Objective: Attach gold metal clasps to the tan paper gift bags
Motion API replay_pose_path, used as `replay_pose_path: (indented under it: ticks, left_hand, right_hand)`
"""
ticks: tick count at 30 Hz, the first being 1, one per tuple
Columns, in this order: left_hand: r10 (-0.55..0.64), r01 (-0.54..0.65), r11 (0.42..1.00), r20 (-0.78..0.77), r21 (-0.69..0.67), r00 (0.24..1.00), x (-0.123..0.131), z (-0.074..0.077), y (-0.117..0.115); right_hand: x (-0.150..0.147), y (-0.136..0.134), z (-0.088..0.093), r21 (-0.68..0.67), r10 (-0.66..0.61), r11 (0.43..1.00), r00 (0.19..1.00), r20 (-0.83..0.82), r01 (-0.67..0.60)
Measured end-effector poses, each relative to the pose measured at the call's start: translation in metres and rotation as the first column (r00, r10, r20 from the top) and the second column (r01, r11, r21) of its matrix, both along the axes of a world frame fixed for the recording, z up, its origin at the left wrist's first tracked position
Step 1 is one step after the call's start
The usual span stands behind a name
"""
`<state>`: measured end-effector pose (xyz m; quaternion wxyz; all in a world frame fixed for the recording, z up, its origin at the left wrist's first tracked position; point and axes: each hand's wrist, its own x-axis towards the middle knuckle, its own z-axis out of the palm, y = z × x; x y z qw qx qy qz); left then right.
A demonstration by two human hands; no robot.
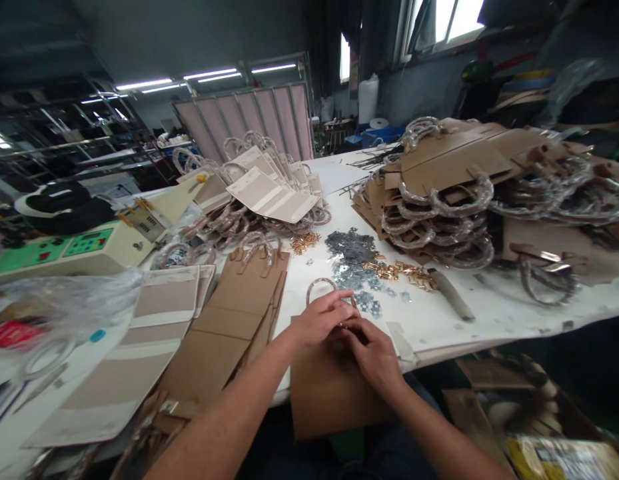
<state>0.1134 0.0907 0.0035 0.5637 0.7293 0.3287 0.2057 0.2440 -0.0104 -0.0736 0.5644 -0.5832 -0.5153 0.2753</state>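
A brown bag panel [329, 393] lies at the table's front edge, its lower part hanging over toward my lap. Its wrapped handle loop [320, 285] sticks up behind my fingers. My left hand [325, 317] rests over the panel's upper edge with fingers bent together. Close against it, my right hand [373, 350] pinches at the same spot; a small bright bit shows between the fingertips, too small to name. Just beyond the hands lie a heap of thin silvery metal plates [352, 250] and loose gold-coloured metal fittings [389, 270].
Brown panels with plastic-wrapped handles [454, 160] are piled at right. Pale panels [274, 193] stand heaped at the back. More brown panels [224, 320] and pale ones [149, 333] lie at left. A grey-brown stick-like tool [452, 295] and a machine with green panels [84, 243] flank the work area.
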Motion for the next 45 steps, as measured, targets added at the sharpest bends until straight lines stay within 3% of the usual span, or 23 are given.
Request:
replay_pose_path:
  ticks: [2, 4, 7, 10, 12, 16, 23, 27, 30, 37, 45]
  left_hand:
    - [0.195, -0.169, 0.959, -0.097, 0.23, 0.976, 0.0, -0.016, -0.007]
    - [0.328, -0.236, 0.884, -0.175, 0.404, 0.928, -0.001, -0.03, -0.014]
    - [0.338, -0.159, 0.832, -0.259, 0.531, 0.905, -0.005, -0.04, -0.022]
    - [0.34, -0.075, 0.789, -0.332, 0.61, 0.88, -0.006, -0.039, -0.024]
    - [0.341, -0.002, 0.776, -0.416, 0.631, 0.843, -0.004, -0.035, -0.022]
    - [0.319, 0.103, 0.798, -0.561, 0.594, 0.764, 0.003, -0.025, -0.01]
    - [0.171, 0.116, 0.91, -0.615, 0.399, 0.77, 0.001, -0.01, 0.001]
    - [0.095, 0.106, 0.951, -0.598, 0.292, 0.796, -0.01, -0.003, 0.001]
    - [0.073, 0.091, 0.964, -0.574, 0.252, 0.815, -0.016, 0.0, -0.001]
    - [0.063, 0.062, 0.971, -0.501, 0.229, 0.863, -0.022, -0.003, -0.009]
    - [0.066, 0.038, 0.973, -0.433, 0.226, 0.899, -0.028, 0.002, -0.021]
  right_hand:
    - [0.001, 0.005, 0.002, -0.064, -0.098, 0.994, 0.99, -0.104, 0.092]
    - [0.003, 0.009, 0.005, -0.099, -0.138, 0.988, 0.975, -0.176, 0.122]
    - [0.011, 0.016, 0.007, -0.142, -0.195, 0.975, 0.961, -0.198, 0.168]
    - [0.024, 0.02, 0.01, -0.155, -0.22, 0.967, 0.969, -0.115, 0.201]
    - [0.034, 0.022, 0.012, -0.151, -0.171, 0.975, 0.985, -0.032, 0.164]
    - [0.049, 0.023, 0.018, -0.159, -0.021, 0.986, 0.989, 0.146, 0.044]
    - [0.055, 0.019, 0.021, -0.215, 0.081, 0.976, 0.943, 0.323, -0.01]
    - [0.051, 0.009, 0.019, -0.144, 0.137, 0.986, 0.918, 0.372, -0.089]
    - [0.045, 0.0, 0.021, -0.084, 0.179, 0.984, 0.885, 0.429, -0.159]
    - [0.035, -0.018, 0.026, -0.08, 0.146, 0.989, 0.806, 0.574, -0.122]
    - [0.03, -0.029, 0.03, -0.135, 0.163, 0.985, 0.827, 0.538, -0.106]
